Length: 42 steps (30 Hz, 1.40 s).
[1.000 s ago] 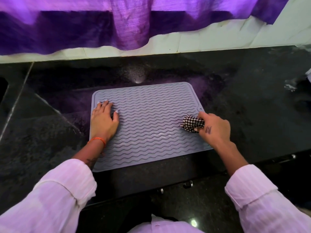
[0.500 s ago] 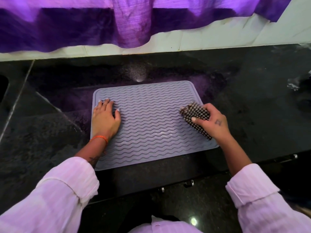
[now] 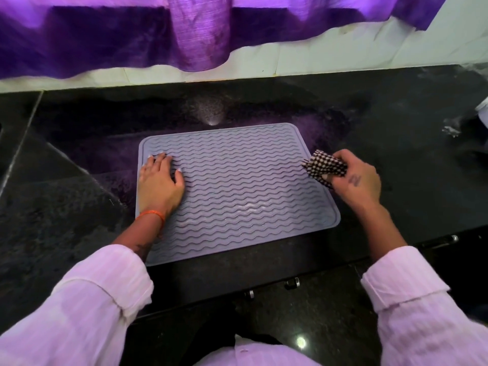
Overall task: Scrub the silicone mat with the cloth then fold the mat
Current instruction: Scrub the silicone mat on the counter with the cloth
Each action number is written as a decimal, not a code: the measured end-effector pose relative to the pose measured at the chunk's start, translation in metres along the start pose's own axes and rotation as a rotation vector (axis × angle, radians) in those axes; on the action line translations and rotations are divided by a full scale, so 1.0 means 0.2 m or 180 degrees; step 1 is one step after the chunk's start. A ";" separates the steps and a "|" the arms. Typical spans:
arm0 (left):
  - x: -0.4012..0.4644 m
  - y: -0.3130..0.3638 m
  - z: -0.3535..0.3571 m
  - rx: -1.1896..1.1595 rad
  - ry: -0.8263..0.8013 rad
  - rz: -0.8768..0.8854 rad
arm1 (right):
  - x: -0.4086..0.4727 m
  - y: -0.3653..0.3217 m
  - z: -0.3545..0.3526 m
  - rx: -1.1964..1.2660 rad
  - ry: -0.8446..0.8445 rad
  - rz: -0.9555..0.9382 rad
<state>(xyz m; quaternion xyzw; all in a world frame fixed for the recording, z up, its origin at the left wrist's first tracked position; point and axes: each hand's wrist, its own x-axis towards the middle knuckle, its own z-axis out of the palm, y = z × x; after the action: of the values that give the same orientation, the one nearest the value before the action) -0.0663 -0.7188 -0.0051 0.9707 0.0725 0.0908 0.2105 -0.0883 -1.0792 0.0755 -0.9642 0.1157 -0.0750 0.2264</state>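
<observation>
A grey silicone mat (image 3: 237, 191) with wavy ridges lies flat on the black stone counter (image 3: 383, 143). My left hand (image 3: 159, 182) presses flat on the mat's left side, fingers straight. My right hand (image 3: 355, 178) grips a bunched black-and-white checkered cloth (image 3: 323, 166) at the mat's right edge, slightly lifted above it. A wet sheen shows on the mat's near middle.
A purple curtain (image 3: 198, 35) hangs over the white tiled wall at the back. The counter's front edge runs just below the mat, with metal cabinet knobs (image 3: 291, 282) under it. Something pale sits at the far right edge (image 3: 483, 108).
My right hand has moved the cloth from the mat's right-middle outward to its right edge and lifted it. My left hand has stayed pressed on the mat.
</observation>
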 end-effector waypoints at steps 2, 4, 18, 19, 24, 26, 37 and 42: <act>0.00 0.00 0.00 -0.0010 -0.0014 -0.0010 | -0.02 -0.01 0.03 0.0132 -0.0210 -0.0151; 0.00 0.00 0.00 -0.0039 -0.0014 -0.0006 | -0.05 -0.02 0.09 -0.0070 -0.0514 -0.0403; -0.01 -0.01 0.00 -0.0011 -0.0020 0.0002 | -0.05 0.03 0.01 0.0166 0.0241 -0.0057; -0.01 -0.01 0.00 -0.0012 -0.0020 -0.0002 | -0.04 0.02 0.03 0.0436 0.0102 -0.0018; -0.01 0.00 0.00 -0.0067 0.0005 -0.0011 | -0.02 -0.02 0.10 0.1172 -0.0607 -0.0055; 0.00 0.00 0.00 -0.0069 0.0013 -0.0008 | 0.00 -0.04 0.11 0.1054 -0.0912 -0.0326; -0.01 -0.01 -0.01 -0.0116 0.0019 0.0006 | 0.04 0.03 0.04 -0.0940 -0.0785 -0.0894; 0.00 -0.01 -0.01 -0.0072 0.0026 0.0023 | 0.04 0.07 -0.04 -0.0362 0.0135 -0.0490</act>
<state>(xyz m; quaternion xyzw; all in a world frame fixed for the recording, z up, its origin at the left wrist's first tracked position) -0.0670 -0.7175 -0.0046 0.9681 0.0688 0.0964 0.2209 -0.0846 -1.0974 0.0767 -0.9797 0.0502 -0.1058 0.1625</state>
